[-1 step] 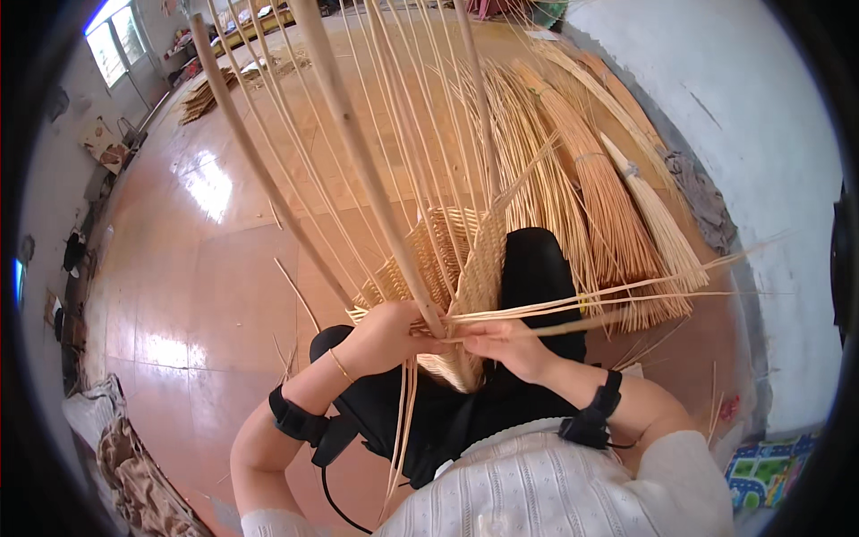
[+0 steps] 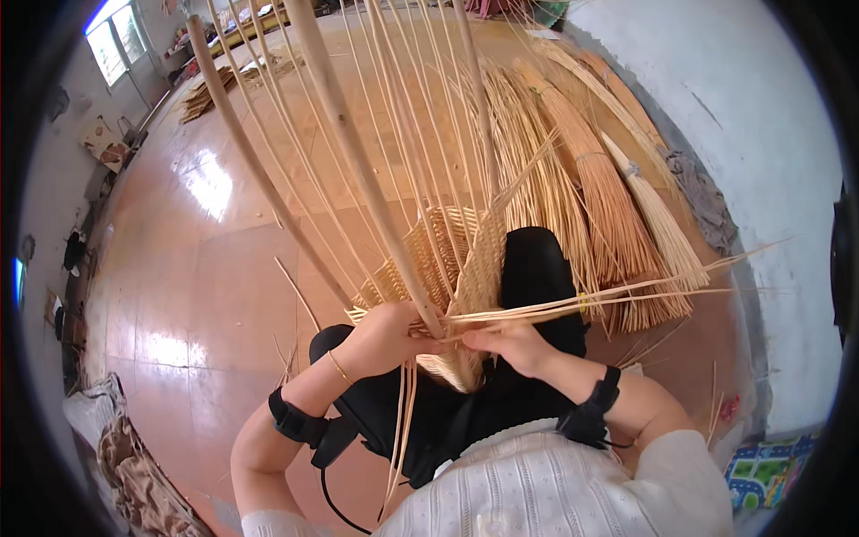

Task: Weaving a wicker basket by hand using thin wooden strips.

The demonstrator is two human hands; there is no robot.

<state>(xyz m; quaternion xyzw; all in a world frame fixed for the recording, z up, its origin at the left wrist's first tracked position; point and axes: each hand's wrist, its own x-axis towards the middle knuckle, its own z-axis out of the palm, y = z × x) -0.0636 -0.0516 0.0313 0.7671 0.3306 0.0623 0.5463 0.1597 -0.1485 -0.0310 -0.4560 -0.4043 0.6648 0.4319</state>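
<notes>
A partly woven wicker basket [image 2: 486,259] rests between my knees, with thin upright rods and thick wooden poles [image 2: 344,134] rising from it. At its near corner my left hand [image 2: 386,338] is closed around the woven edge beside the base of the nearest pole, fingertips partly hidden. Close to its right, my right hand [image 2: 512,345] pinches a wicker strand at the same corner, its thumb toward the pole. Several long pale wicker strands [image 2: 617,294] run from this corner out to the right, above my right hand. Other strands [image 2: 404,430] hang down below my left hand.
Large bundles of wicker rods [image 2: 617,215] lie on the floor at the right, near the wall. A stack of flat woven pieces [image 2: 208,94] sits far left. Crumpled cloth [image 2: 134,465] lies at the lower left, a colourful printed bag [image 2: 769,472] at the lower right.
The lower strand that stuck out past my right hand has swung up toward the other strands and blurs against them. My right fingers have shifted slightly; my left hand stays in place.
</notes>
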